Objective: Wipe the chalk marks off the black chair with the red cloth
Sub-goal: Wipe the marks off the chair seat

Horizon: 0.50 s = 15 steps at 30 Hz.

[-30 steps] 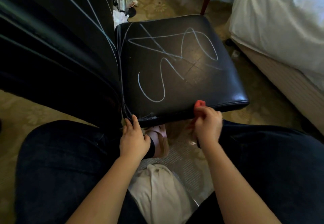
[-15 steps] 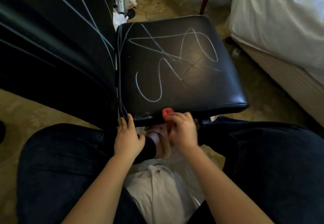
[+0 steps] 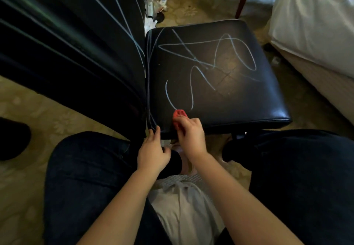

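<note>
At the near edge of the black chair [image 3: 249, 99], the right hand [image 3: 189, 135] pinches the bunched red cloth [image 3: 179, 114]. White chalk marks [image 3: 206, 66] loop across its glossy seat. The left hand [image 3: 153, 153] rests, fingers together, on the corner.

The red cloth [image 3: 179, 113] lies mostly hidden within the right hand [image 3: 191, 136].

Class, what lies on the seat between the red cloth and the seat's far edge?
Head view: white chalk marks cross the black chair seat beyond the red cloth.
</note>
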Tool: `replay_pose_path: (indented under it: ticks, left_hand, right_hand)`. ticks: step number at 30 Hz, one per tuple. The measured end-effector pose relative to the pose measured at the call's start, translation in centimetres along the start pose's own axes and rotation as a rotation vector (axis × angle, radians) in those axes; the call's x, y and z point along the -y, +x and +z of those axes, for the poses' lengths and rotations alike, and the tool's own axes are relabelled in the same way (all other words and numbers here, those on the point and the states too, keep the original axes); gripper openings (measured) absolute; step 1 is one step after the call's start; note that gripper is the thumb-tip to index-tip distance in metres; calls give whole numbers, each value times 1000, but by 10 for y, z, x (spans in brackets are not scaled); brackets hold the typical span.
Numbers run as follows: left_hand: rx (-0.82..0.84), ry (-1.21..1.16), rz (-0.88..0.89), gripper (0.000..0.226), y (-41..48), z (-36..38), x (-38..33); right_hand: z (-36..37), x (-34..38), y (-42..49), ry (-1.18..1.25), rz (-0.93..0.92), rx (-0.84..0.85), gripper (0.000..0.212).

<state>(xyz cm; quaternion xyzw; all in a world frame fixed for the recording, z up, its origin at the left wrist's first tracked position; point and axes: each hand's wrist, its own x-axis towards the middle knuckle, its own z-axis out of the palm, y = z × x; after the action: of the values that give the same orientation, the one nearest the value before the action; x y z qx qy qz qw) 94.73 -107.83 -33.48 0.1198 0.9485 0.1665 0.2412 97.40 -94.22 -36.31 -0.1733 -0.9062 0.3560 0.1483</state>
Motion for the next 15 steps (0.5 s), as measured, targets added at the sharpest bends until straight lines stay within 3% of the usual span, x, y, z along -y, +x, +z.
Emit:
replay_pose_path:
  ticks: [4,8,10,12,15]
  left_hand:
    - [-15,-165,-35,84,-3,2,4]
    - [-7,-239,-134,84,-4,0,2]
    - [1,-220,-140,79,-4,-3,3]
    - [14,-238,-141,73,-6,-6,4]
    - [49,-289,-130,69,-8,-8,5]
  right_hand:
    - [-13,-13,10,-90,-84,-75,23]
    - [-41,-39,12,-69,216,-349,24]
    - [-37,-32,3,-52,257,-404,24]
    - [-20,-18,-12,-54,227,-372,27]
    - [13,9,-23,-76,73,-154,27]
